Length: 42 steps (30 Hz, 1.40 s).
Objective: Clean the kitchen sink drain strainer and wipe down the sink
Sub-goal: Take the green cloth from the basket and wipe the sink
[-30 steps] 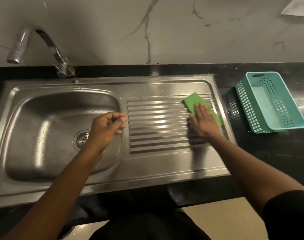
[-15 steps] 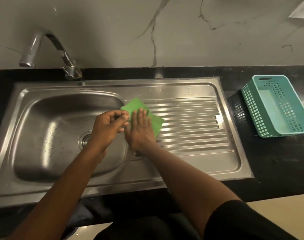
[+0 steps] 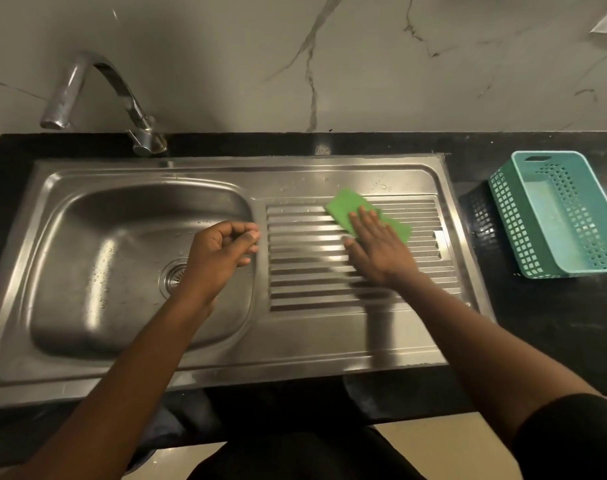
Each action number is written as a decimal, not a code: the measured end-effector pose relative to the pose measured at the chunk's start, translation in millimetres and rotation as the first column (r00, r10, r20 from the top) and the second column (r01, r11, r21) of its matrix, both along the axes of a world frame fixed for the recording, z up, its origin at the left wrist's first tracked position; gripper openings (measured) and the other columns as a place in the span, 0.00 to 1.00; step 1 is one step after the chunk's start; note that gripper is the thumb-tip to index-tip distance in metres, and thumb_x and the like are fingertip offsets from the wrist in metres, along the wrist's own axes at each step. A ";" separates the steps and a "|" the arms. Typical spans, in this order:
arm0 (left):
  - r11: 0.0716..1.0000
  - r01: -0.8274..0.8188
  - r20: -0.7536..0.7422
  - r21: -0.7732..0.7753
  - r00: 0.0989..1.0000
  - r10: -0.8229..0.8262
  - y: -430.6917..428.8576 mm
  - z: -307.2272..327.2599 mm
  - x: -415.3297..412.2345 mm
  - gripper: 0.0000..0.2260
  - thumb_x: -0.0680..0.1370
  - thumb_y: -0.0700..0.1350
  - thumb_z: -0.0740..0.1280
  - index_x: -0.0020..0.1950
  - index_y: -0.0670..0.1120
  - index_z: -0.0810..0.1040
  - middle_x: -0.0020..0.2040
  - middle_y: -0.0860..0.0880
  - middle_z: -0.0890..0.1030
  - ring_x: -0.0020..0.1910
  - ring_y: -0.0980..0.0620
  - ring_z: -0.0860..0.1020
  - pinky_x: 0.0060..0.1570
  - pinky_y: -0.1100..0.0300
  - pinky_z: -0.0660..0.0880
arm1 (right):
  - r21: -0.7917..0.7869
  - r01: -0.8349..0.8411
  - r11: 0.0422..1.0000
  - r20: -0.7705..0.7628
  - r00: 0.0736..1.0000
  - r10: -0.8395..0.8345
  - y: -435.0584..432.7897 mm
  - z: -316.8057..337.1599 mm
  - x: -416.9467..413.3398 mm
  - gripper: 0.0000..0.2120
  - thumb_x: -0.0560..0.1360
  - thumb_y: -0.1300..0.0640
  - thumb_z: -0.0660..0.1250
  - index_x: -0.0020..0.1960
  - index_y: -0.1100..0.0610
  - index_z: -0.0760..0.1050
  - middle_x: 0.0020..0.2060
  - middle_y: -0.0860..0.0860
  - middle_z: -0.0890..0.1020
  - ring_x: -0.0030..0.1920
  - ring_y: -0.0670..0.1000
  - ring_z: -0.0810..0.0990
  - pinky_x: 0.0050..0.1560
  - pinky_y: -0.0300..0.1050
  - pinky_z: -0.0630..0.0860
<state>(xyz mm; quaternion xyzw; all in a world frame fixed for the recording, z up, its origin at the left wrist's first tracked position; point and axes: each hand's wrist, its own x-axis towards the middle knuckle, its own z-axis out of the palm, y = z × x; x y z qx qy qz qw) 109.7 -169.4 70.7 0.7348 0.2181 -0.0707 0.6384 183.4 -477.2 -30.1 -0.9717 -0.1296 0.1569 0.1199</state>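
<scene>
A steel sink fills the left half of the counter, with a ribbed drainboard on its right. The round drain strainer sits in the basin floor, partly hidden behind my left wrist. My right hand lies flat with straight fingers on a green cloth, pressing it onto the upper ribs of the drainboard. My left hand hovers over the basin's right edge with its fingers curled; nothing shows in it.
A curved chrome tap stands at the back left. A teal plastic basket sits on the black counter to the right of the sink. A marble wall runs behind.
My right hand has slid the green cloth to the right, from the basin's edge back onto the upper middle of the drainboard. The left hand has stayed in place.
</scene>
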 end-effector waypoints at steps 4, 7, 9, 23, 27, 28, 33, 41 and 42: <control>1.000 0.015 -0.003 0.001 1.000 -0.015 -2.5 0.0 1.6 0.09 0.82 0.42 0.71 0.61 0.42 0.85 0.56 0.42 0.88 0.59 0.41 0.86 0.61 0.47 0.82 | -0.076 0.240 0.968 -0.014 0.970 -0.242 -70.2 3.1 14.1 0.37 0.84 0.33 0.41 0.86 0.53 0.43 0.85 0.55 0.46 0.85 0.56 0.45 0.84 0.59 0.49; 1.000 0.016 -0.002 0.002 1.000 -0.016 -0.2 0.0 2.7 0.08 0.82 0.43 0.71 0.60 0.44 0.86 0.55 0.44 0.89 0.58 0.43 0.86 0.60 0.48 0.82 | -0.109 0.335 0.936 -0.050 0.938 -0.342 -82.3 5.7 24.0 0.42 0.82 0.29 0.40 0.85 0.54 0.42 0.85 0.57 0.45 0.85 0.58 0.44 0.83 0.63 0.48; 1.000 0.017 -0.003 -0.001 1.000 -0.017 0.5 0.1 2.9 0.08 0.82 0.43 0.71 0.60 0.44 0.86 0.55 0.44 0.89 0.57 0.43 0.86 0.61 0.47 0.82 | -0.093 0.432 0.897 -0.053 0.898 -0.437 -61.4 4.8 26.6 0.47 0.79 0.24 0.39 0.85 0.56 0.42 0.85 0.59 0.44 0.84 0.60 0.44 0.83 0.63 0.46; 1.000 -0.021 0.010 -0.004 1.000 0.021 1.1 6.9 6.8 0.09 0.83 0.41 0.70 0.61 0.42 0.85 0.57 0.39 0.88 0.58 0.41 0.86 0.61 0.45 0.81 | 0.042 0.125 0.991 -0.039 0.992 -0.123 166.5 -5.0 -11.6 0.51 0.75 0.23 0.40 0.85 0.58 0.43 0.84 0.58 0.42 0.83 0.61 0.35 0.82 0.60 0.39; 0.998 -0.069 0.017 -0.003 0.997 0.069 -3.1 11.9 6.9 0.09 0.82 0.41 0.71 0.61 0.41 0.85 0.55 0.42 0.88 0.58 0.43 0.86 0.59 0.48 0.82 | -0.021 -0.201 0.979 -0.088 0.976 0.198 231.8 -5.6 -15.9 0.40 0.80 0.35 0.50 0.86 0.53 0.45 0.85 0.57 0.46 0.85 0.59 0.41 0.83 0.62 0.42; 0.997 -0.080 0.018 -0.003 0.997 0.080 -2.4 12.7 6.2 0.09 0.82 0.41 0.71 0.61 0.42 0.85 0.55 0.43 0.88 0.58 0.43 0.86 0.58 0.49 0.82 | -0.041 -0.245 0.969 -0.076 0.967 0.242 232.4 -6.4 -16.3 0.40 0.81 0.35 0.50 0.86 0.52 0.45 0.85 0.56 0.48 0.85 0.58 0.42 0.83 0.61 0.43; 0.997 -0.074 0.011 -0.018 0.997 0.074 4.2 10.4 3.0 0.06 0.82 0.42 0.71 0.58 0.46 0.86 0.55 0.41 0.88 0.57 0.42 0.86 0.59 0.45 0.82 | -0.017 -0.321 0.947 0.056 0.945 0.321 175.3 -10.0 -26.4 0.40 0.82 0.31 0.41 0.86 0.55 0.46 0.85 0.53 0.49 0.85 0.53 0.45 0.84 0.56 0.46; 0.999 -0.037 -0.006 -0.010 0.999 0.037 2.7 7.1 3.7 0.09 0.82 0.42 0.71 0.61 0.44 0.85 0.56 0.43 0.88 0.58 0.42 0.86 0.63 0.43 0.81 | -0.014 -0.029 0.999 0.071 0.997 0.030 51.2 -10.8 -10.5 0.36 0.84 0.33 0.46 0.86 0.51 0.50 0.85 0.50 0.54 0.85 0.51 0.51 0.84 0.55 0.52; 1.000 -0.026 -0.005 -0.011 1.000 0.026 2.4 7.1 4.0 0.09 0.83 0.42 0.71 0.61 0.44 0.85 0.56 0.43 0.88 0.59 0.42 0.86 0.63 0.43 0.81 | -0.027 0.027 0.999 0.067 0.997 -0.025 28.4 -10.4 -8.4 0.37 0.84 0.32 0.45 0.85 0.52 0.50 0.85 0.50 0.54 0.85 0.51 0.51 0.84 0.55 0.52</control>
